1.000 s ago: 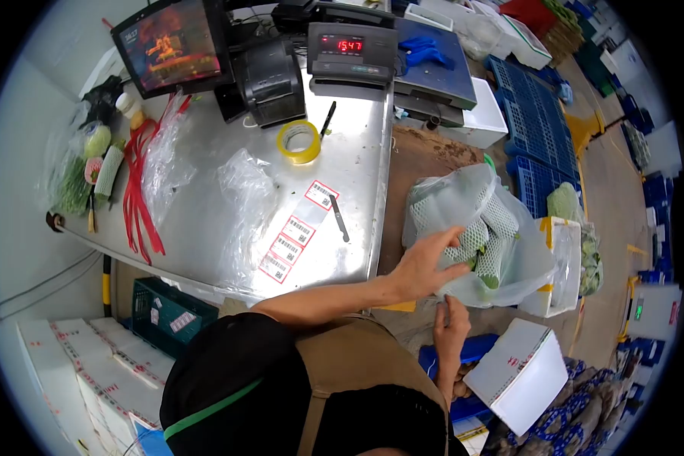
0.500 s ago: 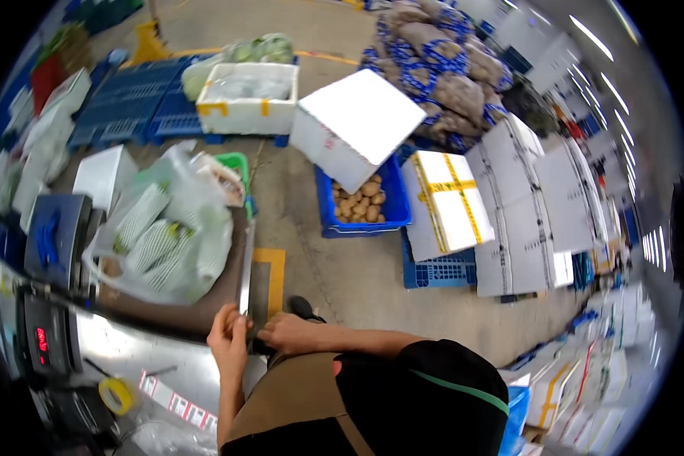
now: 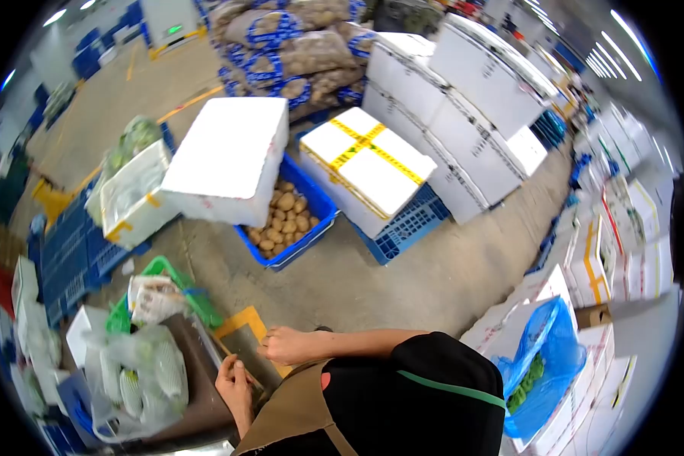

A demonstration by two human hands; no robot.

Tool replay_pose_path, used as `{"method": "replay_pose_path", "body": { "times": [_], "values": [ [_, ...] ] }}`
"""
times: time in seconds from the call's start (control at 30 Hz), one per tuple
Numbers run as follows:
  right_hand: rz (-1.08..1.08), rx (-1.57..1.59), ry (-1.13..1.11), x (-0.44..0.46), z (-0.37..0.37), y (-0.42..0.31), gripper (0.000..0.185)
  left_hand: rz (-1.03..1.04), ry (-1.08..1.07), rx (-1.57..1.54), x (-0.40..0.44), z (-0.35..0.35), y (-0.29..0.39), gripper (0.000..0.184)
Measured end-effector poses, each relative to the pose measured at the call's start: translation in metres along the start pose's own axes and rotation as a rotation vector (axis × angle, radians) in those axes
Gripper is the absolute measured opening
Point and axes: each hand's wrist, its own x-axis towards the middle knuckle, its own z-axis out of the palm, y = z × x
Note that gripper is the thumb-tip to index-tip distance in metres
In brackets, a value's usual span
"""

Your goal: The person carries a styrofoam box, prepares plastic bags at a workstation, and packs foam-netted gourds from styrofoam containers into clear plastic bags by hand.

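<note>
The net-sleeved vegetables lie inside the translucent plastic bag on the brown bench to my left, so I judge the filling done. Closing may be left: I can't tell whether the bag is tied. My left hand and right hand are curled, apart from the bag; whether either grip holds anything, I can't tell.

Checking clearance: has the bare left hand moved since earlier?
Yes: left hand moved from the translucent plastic bag toward an edge of the flat brown surface.
</note>
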Motion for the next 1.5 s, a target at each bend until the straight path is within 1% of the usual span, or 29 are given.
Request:
{"method": "replay_pose_path", "body": {
  "times": [0.1,0.23,0.3,0.37,0.4,0.5,0.57,0.6,0.7,0.8,0.9,1.0,1.07,1.1,1.17,1.23,1.3,1.33,1.43,1.47,1.5],
  "values": [
    [0.154,-0.084,0.011,-0.049,-0.023,0.041,0.014,0.064,-0.179,0.084,0.029,0.067,0.017,0.024],
    [0.426,-0.201,0.063,-0.113,-0.056,0.081,0.012,0.069,-0.448,0.159,0.062,0.15,0.037,0.024],
    [0.598,-0.197,0.157,-0.151,-0.076,0.087,0.012,0.053,-0.587,0.207,0.07,0.192,0.048,0.024],
    [0.761,-0.183,0.275,-0.184,-0.079,0.095,0.013,0.078,-0.755,0.342,0.078,0.233,0.057,0.024],
    [0.829,-0.206,0.293,-0.203,-0.083,0.093,0.014,0.104,-0.842,0.386,0.083,0.254,0.056,0.024],
    [1.113,-0.136,0.297,-0.25,-0.095,0.077,0.017,0.169,-1.077,0.497,0.089,0.322,0.064,0.024],
    [1.273,-0.102,0.365,-0.273,-0.093,0.069,0.017,0.223,-1.235,0.544,0.091,0.366,0.071,0.025],
    [1.337,-0.077,0.393,-0.282,-0.09,0.065,0.017,0.286,-1.301,0.551,0.081,0.389,0.086,0.024],
    [1.51,-0.098,0.529,-0.304,-0.085,0.059,0.018,0.376,-1.465,0.52,0.081,0.457,0.086,0.023],
    [1.636,-0.181,0.687,-0.319,-0.113,0.053,0.011,0.413,-1.615,0.543,0.056,0.523,0.106,0.024],
    [1.717,-0.094,0.938,-0.342,-0.107,0.054,0.013,0.627,-1.812,0.571,0.029,0.585,0.103,0.026],
    [1.919,-0.086,0.992,-0.37,-0.132,0.04,0.023,0.636,-2.022,0.622,-0.017,0.635,0.109,0.027],
    [2.021,-0.123,0.998,-0.403,-0.127,0.036,0.024,0.64,-2.137,0.655,-0.052,0.665,0.102,0.026],
    [2.07,-0.143,1.0,-0.422,-0.124,0.036,0.024,0.627,-2.182,0.622,-0.068,0.678,0.092,0.026],
    [2.085,-0.171,0.983,-0.465,-0.129,0.036,0.024,0.599,-2.27,0.543,-0.104,0.706,0.077,0.026],
    [2.104,-0.136,0.926,-0.512,-0.14,0.033,0.023,0.638,-2.285,0.58,-0.134,0.739,0.065,0.026],
    [2.078,-0.175,0.808,-0.564,-0.153,0.038,0.02,0.65,-2.289,0.59,-0.161,0.776,0.048,0.026],
    [2.063,-0.196,0.748,-0.591,-0.165,0.04,0.018,0.666,-2.256,0.608,-0.177,0.796,0.052,0.026],
    [1.906,-0.273,0.751,-0.672,-0.196,0.055,0.018,0.671,-2.154,0.704,-0.213,0.856,0.055,0.026],
    [1.872,-0.299,0.712,-0.699,-0.208,0.062,0.018,0.631,-2.118,0.643,-0.224,0.873,0.058,0.025],
    [1.839,-0.321,0.674,-0.724,-0.217,0.07,0.019,0.603,-2.077,0.676,-0.232,0.889,0.061,0.025]
  ]
}}
